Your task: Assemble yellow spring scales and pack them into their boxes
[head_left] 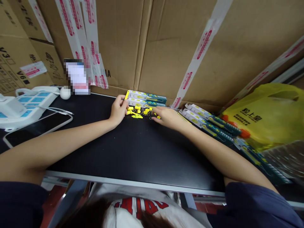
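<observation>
My left hand (119, 110) is closed on a thin yellow strip (127, 94) at the left end of two slim printed packages (147, 96). Small yellow parts (137, 110), some with thin wire loops, lie on the black table just right of its fingers. My right hand (167, 117) is at the right side of these parts, palm down with fingers curled over a few yellow pieces. What its fingertips pinch, if anything, is too small to make out.
More printed packages (211, 123) lie in a row at the right, beside a yellow plastic bag (268, 110). On the left are a power strip (38, 101), a white ball (65, 93) and a dark device with cables. A phone (78, 77) leans on the cardboard (121, 41) behind.
</observation>
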A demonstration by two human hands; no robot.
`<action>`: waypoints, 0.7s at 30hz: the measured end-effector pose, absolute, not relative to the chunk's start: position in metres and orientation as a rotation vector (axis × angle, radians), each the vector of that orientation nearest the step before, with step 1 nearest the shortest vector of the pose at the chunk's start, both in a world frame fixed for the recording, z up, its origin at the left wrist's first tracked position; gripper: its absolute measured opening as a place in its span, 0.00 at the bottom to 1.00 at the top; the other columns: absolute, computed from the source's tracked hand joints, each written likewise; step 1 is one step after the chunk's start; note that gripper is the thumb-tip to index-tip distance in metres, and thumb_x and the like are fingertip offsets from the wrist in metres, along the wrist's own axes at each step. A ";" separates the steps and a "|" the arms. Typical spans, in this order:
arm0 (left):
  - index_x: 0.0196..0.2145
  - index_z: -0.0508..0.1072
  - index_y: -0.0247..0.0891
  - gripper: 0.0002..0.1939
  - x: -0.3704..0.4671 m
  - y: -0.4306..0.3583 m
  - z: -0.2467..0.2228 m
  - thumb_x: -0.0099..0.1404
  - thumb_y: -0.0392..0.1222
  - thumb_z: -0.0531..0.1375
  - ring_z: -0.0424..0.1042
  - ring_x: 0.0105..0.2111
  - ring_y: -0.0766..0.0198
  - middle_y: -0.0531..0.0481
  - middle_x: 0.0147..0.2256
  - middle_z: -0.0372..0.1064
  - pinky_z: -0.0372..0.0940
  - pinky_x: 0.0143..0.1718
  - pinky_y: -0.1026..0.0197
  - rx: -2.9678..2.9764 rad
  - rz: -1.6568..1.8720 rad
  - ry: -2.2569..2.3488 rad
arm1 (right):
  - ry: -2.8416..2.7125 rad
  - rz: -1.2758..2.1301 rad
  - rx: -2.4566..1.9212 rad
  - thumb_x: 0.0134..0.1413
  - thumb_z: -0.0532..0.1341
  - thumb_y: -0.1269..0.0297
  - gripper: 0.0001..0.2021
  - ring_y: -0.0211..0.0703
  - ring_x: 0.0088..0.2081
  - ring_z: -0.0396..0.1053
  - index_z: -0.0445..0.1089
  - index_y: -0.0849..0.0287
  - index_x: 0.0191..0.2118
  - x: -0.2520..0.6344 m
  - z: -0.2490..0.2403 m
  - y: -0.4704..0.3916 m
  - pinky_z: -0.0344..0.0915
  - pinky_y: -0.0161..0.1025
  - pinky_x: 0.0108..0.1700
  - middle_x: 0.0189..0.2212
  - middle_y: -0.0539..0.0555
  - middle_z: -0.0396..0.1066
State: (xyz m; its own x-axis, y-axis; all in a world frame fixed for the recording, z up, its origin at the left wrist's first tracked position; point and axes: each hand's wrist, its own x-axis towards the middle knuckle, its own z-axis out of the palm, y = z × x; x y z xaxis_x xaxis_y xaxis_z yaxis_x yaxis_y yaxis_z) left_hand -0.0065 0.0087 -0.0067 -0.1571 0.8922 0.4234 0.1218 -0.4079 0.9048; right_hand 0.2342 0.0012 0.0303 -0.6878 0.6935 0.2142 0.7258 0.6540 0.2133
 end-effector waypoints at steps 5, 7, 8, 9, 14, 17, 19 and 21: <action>0.37 0.64 0.39 0.02 -0.008 0.013 -0.009 0.67 0.36 0.52 0.59 0.15 0.77 0.58 0.22 0.62 0.55 0.15 0.72 1.490 1.646 1.177 | -2.802 -0.441 -1.132 0.63 0.55 0.61 0.09 0.47 0.43 0.70 0.68 0.58 0.43 0.219 0.036 -0.015 0.60 0.37 0.37 0.42 0.58 0.72; 0.36 0.65 0.38 0.02 -0.009 0.015 -0.011 0.67 0.35 0.53 0.61 0.16 0.76 0.58 0.22 0.62 0.57 0.18 0.71 1.537 1.647 1.192 | -2.770 -0.442 -1.184 0.62 0.55 0.62 0.08 0.46 0.42 0.70 0.69 0.58 0.43 0.222 0.038 -0.011 0.59 0.37 0.36 0.41 0.57 0.72; 0.35 0.65 0.38 0.02 -0.009 0.016 -0.012 0.67 0.35 0.53 0.61 0.16 0.75 0.58 0.22 0.63 0.58 0.19 0.71 1.556 1.639 1.201 | -2.742 -0.435 -1.219 0.62 0.55 0.62 0.08 0.46 0.41 0.70 0.69 0.58 0.42 0.226 0.038 -0.008 0.59 0.37 0.35 0.41 0.57 0.72; 0.35 0.65 0.38 0.02 -0.009 0.017 -0.013 0.66 0.35 0.53 0.62 0.17 0.75 0.58 0.21 0.63 0.58 0.19 0.70 1.566 1.626 1.210 | -2.712 -0.421 -1.254 0.62 0.55 0.63 0.08 0.45 0.40 0.70 0.69 0.58 0.42 0.229 0.038 -0.003 0.58 0.37 0.35 0.40 0.57 0.72; 0.34 0.64 0.38 0.02 -0.009 0.019 -0.015 0.65 0.35 0.55 0.62 0.17 0.73 0.57 0.21 0.64 0.58 0.19 0.68 1.534 1.548 1.226 | -2.660 -0.364 -1.344 0.62 0.55 0.62 0.08 0.44 0.38 0.69 0.69 0.57 0.41 0.244 0.032 0.018 0.56 0.37 0.32 0.38 0.56 0.72; 0.34 0.65 0.38 0.02 -0.007 0.019 -0.014 0.65 0.36 0.55 0.62 0.17 0.73 0.57 0.21 0.64 0.58 0.20 0.68 1.522 1.527 1.201 | -2.666 -0.385 -1.343 0.61 0.55 0.63 0.07 0.44 0.38 0.69 0.70 0.57 0.40 0.248 0.029 0.024 0.55 0.37 0.31 0.38 0.56 0.72; 0.33 0.64 0.38 0.02 -0.006 0.019 -0.013 0.66 0.36 0.55 0.62 0.17 0.73 0.57 0.20 0.63 0.59 0.20 0.68 1.506 1.511 1.182 | -2.649 -0.388 -1.351 0.60 0.56 0.64 0.07 0.44 0.39 0.69 0.70 0.57 0.39 0.249 0.029 0.025 0.54 0.36 0.31 0.38 0.56 0.71; 0.33 0.65 0.38 0.03 -0.005 0.018 -0.013 0.66 0.34 0.54 0.62 0.17 0.74 0.57 0.20 0.63 0.59 0.21 0.69 1.492 1.477 1.150 | -2.633 -0.368 -1.350 0.60 0.56 0.65 0.07 0.45 0.39 0.68 0.70 0.57 0.39 0.250 0.029 0.025 0.56 0.36 0.32 0.38 0.56 0.70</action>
State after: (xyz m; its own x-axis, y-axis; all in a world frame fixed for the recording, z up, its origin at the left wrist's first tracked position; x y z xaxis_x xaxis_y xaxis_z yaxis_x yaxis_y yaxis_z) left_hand -0.0052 0.0179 -0.0128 -0.0601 0.9386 0.3397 0.0995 -0.3330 0.9377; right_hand 0.2499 0.0254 0.0289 -0.5799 0.7748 0.2517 0.8142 0.5623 0.1447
